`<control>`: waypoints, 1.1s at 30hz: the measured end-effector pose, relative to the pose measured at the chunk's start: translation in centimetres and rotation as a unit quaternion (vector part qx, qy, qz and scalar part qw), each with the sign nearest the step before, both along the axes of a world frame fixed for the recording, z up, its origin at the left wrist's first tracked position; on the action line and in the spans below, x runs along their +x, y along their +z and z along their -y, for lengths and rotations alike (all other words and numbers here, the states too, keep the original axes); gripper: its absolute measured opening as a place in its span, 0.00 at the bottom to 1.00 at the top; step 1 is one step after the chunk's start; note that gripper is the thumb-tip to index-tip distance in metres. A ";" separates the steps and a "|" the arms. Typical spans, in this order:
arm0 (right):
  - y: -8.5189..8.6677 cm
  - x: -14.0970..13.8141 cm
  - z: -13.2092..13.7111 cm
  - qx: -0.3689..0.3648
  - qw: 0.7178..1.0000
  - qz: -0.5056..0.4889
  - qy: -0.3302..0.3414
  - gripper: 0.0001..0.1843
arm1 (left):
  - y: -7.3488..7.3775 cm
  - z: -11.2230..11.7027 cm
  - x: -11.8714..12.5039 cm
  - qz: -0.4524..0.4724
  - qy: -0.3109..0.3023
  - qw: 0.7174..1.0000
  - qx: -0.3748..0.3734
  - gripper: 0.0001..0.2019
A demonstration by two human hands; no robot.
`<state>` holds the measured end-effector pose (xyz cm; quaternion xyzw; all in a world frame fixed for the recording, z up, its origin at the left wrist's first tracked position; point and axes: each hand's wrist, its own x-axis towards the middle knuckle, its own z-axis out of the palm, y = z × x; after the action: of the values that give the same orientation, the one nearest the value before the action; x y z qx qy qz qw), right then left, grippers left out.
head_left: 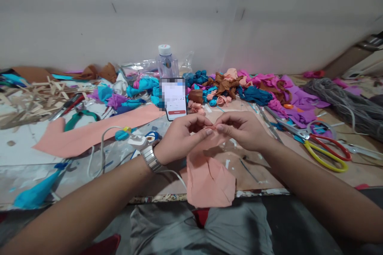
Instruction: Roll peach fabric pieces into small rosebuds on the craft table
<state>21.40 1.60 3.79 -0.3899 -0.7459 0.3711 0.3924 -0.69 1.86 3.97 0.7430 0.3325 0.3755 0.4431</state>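
Messy table: phone, bottle, scissors, fabric scraps, wood strips, grey cord, pink sheet.

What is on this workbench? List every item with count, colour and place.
peach cloth piece: one, peach, pinched at its top by both hands, hanging over the table edge
long peach strip: one, peach, lying left of centre
phone: one, screen lit, propped upright behind the hands
bottle: one, clear with white cap, behind the phone
cloth scraps and rolled flowers: many, blue, purple, pink, brown, heaped along the back
scissors: one pair, red and yellow handles, at right
grey cord bundle: one, grey, far right
wooden sticks: many, pale, far left
table: one, brown, cluttered
left hand: wristwatch on, fingertips on the cloth
right hand: fingertips on the cloth
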 end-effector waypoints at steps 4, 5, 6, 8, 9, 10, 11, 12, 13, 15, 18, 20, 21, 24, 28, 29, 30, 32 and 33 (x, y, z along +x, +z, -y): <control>-0.4 -0.2 -0.2 -0.030 0.999 -0.029 -0.015 0.16 | 0.2 -0.1 -0.1 -0.009 0.011 1.000 -0.012 0.12; -0.5 -0.2 -0.3 -0.032 0.999 -0.037 -0.022 0.15 | 0.2 -0.1 -0.1 -0.014 0.017 1.000 -0.007 0.13; -0.6 -0.3 -0.3 -0.033 0.998 -0.043 -0.030 0.15 | 0.3 -0.1 -0.1 -0.019 0.023 1.000 0.001 0.14; -0.7 -0.5 -0.3 -0.036 0.997 -0.055 -0.041 0.14 | 0.3 -0.1 -0.1 -0.022 0.031 0.999 0.013 0.15; -0.8 -0.6 -0.3 -0.040 0.997 -0.061 -0.040 0.14 | 0.2 -0.1 -0.1 -0.019 0.031 0.999 0.016 0.16; -0.8 -0.7 -0.2 -0.045 0.996 -0.065 -0.034 0.13 | 0.2 -0.1 -0.1 -0.015 0.031 0.999 0.018 0.16; -0.7 -0.8 -0.2 -0.049 0.996 -0.067 -0.030 0.13 | 0.2 -0.1 0.0 -0.013 0.030 0.999 0.018 0.16; -0.6 -0.9 0.0 -0.050 0.996 -0.065 -0.027 0.13 | 0.1 -0.1 0.0 -0.013 0.030 0.999 0.019 0.15; -0.5 -1.0 0.1 -0.049 0.997 -0.062 -0.026 0.13 | 0.1 -0.1 -0.1 -0.016 0.030 0.999 0.022 0.15; -0.3 -1.0 0.3 -0.049 0.997 -0.053 -0.027 0.14 | 0.0 0.0 -0.1 -0.027 0.029 0.999 0.031 0.14; -0.2 -1.0 0.4 -0.071 0.996 -0.052 -0.022 0.16 | 0.1 0.1 -0.1 -0.039 0.026 0.998 0.050 0.13; -0.4 -0.9 0.4 -0.088 0.995 -0.053 -0.017 0.16 | 0.1 0.2 -0.1 -0.047 0.031 0.996 0.066 0.13; -0.5 -0.9 0.4 -0.091 0.994 -0.052 -0.016 0.15 | 0.1 0.3 -0.1 -0.052 0.034 0.995 0.074 0.13; -0.6 -0.9 0.3 -0.087 0.995 -0.050 -0.015 0.15 | 0.1 0.4 -0.1 -0.062 0.037 0.993 0.091 0.13; -0.3 -1.0 0.3 -0.074 0.996 -0.048 -0.020 0.16 | 0.2 0.3 -0.1 -0.055 0.036 0.994 0.088 0.14; -0.2 -1.0 0.3 -0.070 0.996 -0.045 -0.024 0.16 | 0.2 0.2 -0.1 -0.052 0.036 0.995 0.081 0.14; -0.1 -1.0 0.3 -0.067 0.996 -0.042 -0.029 0.16 | 0.2 0.2 -0.1 -0.049 0.036 0.996 0.072 0.14; -0.1 -1.0 0.3 -0.060 0.997 -0.039 -0.035 0.16 | 0.2 0.1 -0.1 -0.042 0.026 0.998 0.048 0.14; -0.2 -1.0 0.3 -0.057 0.997 -0.041 -0.038 0.16 | 0.1 0.0 -0.1 -0.043 0.018 0.998 0.034 0.14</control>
<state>20.35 1.30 3.61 -0.4237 -0.6917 0.4135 0.4136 -0.74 1.83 4.11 0.7671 0.3518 0.3621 0.3958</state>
